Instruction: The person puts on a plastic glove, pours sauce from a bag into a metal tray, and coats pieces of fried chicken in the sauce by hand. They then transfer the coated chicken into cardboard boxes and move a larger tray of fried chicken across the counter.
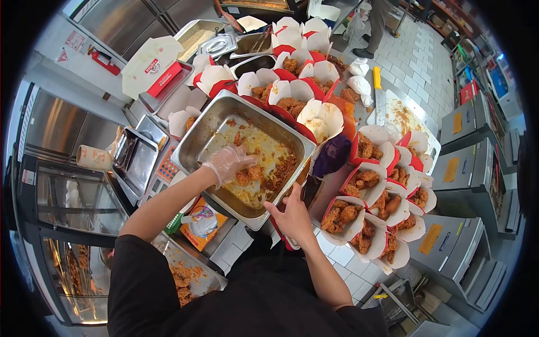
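Note:
A deep steel pan [196, 121] is tilted in front of me, with greasy sauce, crumbs and a few fried chicken pieces [249, 176] inside. My left hand [229, 164] wears a clear plastic glove and reaches down into the pan. Its fingers stretch out just over the chicken, partly touching it; its fingertips are not fully clear. Bare, my right hand [291, 216] grips the pan's near right corner, thumb and fingers on either side of the rim. White and red paper boxes [331, 227] filled with fried chicken stand close by on the right.
More boxes [286, 90] crowd the counter beyond the pan. A yellow-handled knife [379, 95] lies by a white cutting board [418, 123]. Metal trays [135, 160] and a calculator [167, 164] sit on the left. A person's leg [377, 28] shows at the back.

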The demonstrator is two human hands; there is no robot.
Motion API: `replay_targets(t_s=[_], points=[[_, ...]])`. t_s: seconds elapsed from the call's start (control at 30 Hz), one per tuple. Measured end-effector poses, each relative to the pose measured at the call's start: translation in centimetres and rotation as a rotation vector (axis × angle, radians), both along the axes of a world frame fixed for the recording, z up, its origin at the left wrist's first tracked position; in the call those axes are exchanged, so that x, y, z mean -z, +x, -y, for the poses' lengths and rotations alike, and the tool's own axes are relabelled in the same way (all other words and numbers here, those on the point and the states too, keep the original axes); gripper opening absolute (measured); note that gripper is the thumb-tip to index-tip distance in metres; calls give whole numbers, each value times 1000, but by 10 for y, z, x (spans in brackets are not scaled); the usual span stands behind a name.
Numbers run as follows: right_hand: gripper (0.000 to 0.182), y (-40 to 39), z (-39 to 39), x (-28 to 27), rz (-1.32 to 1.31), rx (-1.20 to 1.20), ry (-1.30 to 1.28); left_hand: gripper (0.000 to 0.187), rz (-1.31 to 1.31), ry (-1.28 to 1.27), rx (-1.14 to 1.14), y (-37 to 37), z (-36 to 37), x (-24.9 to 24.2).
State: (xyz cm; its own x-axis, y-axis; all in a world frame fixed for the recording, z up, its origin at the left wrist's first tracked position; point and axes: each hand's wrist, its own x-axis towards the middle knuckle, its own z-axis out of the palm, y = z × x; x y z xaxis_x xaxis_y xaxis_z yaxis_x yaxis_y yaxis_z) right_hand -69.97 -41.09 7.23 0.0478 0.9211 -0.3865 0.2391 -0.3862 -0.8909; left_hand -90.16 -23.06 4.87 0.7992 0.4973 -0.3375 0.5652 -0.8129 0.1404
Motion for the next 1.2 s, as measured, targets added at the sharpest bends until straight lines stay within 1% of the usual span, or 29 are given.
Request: replay_targets(t_s=[0.03, 0.07, 0.1, 0.13, 0.2, 0.23, 0.3, 0.33, 0.4, 0.43, 0.47, 0.5, 0.53, 0.6, 0.63, 0.67, 0.7, 0.73, 0.77, 0.8, 0.83, 0.87, 0.93, 1.0, 1.03, 1.1, 1.13, 1.2], points=[[80, -2, 2, 7, 26, 9, 60, 65, 2, 6, 4, 3, 0, -2], [83, -2, 2, 10, 52, 21, 119, 66, 30, -6, -60, 6, 3, -3], [83, -2, 2, 10, 52, 32, 122, 66, 56, -21, -122, 11, 4, -7], [82, -1, 1, 8, 37, 19, 97, 66, 55, -19, -111, 17, 1, -7], [80, 0, 3, 6, 26, 9, 73, 64, -101, -6, -107, 26, -3, -8], [81, -1, 3, 5, 23, 9, 57, 64, -99, 1, -104, 22, -9, 5], [81, 1, 2, 4, 20, 17, 51, 55, 235, 102, 38, 3, -28, 35], [81, 2, 2, 4, 19, 8, 62, 55, 234, 109, 52, -2, -32, 34], [81, 4, 4, 6, 10, 6, 76, 49, 609, 137, -1, -7, -34, 35], [81, 4, 4, 8, 26, 6, 94, 49, 603, 130, 19, -3, -34, 24], [81, 5, 4, 9, 20, 26, 92, 48, 874, -517, -364, -1, -34, 13], [80, 7, 3, 4, 1, 19, 64, 48, 1067, -1188, -765, 5, -34, -4], [79, 7, 3, 2, -17, 6, 34, 48, 1055, -1199, -759, 16, -36, -25], [78, 6, 3, 3, -10, 24, 44, 54, 1005, -1072, -547, 47, -45, -64], [77, 6, 2, 3, 0, 16, 33, 53, 918, -907, -437, 67, -56, -84], [77, 6, 0, 2, 12, 8, 24, 53, 751, -700, -335, 91, -67, -96], [77, 6, 0, 5, 21, 3, 25, 52, 532, -467, -226, 115, -78, -106], [76, 5, 2, 12, 57, -16, 58, 52, 254, -270, -117, 138, -88, -113], [76, 5, 3, 14, 79, -21, 76, 52, -36, -139, 3, 164, -96, -119], [76, 6, 4, 16, 101, -26, 94, 51, -268, -70, 120, 186, -99, -122], [76, 6, 4, 12, 95, -31, 95, 51, -429, -51, 216, 208, -101, -121], [77, 8, 3, 7, 55, -28, 45, 51, -528, -50, 272, 228, -99, -119], [77, 11, 0, -1, 22, -11, -6, 51, -642, -85, 305, 261, -92, -114], [77, 11, 2, 0, -24, -7, -5, 44, -681, -156, 212, 276, -86, -110], [77, 10, 2, 3, -43, -6, -7, 39, -722, -231, 102, 280, -80, -111], [78, 11, 2, 5, -50, -4, -4, 47, -700, -239, 26, 288, -85, -94], [78, 11, 2, 5, -59, -12, 1, 47, -702, -241, 29, 292, -88, -86], [78, 12, 2, 4, -61, -13, -3, 57, -700, -193, 64, 301, -93, -71]])
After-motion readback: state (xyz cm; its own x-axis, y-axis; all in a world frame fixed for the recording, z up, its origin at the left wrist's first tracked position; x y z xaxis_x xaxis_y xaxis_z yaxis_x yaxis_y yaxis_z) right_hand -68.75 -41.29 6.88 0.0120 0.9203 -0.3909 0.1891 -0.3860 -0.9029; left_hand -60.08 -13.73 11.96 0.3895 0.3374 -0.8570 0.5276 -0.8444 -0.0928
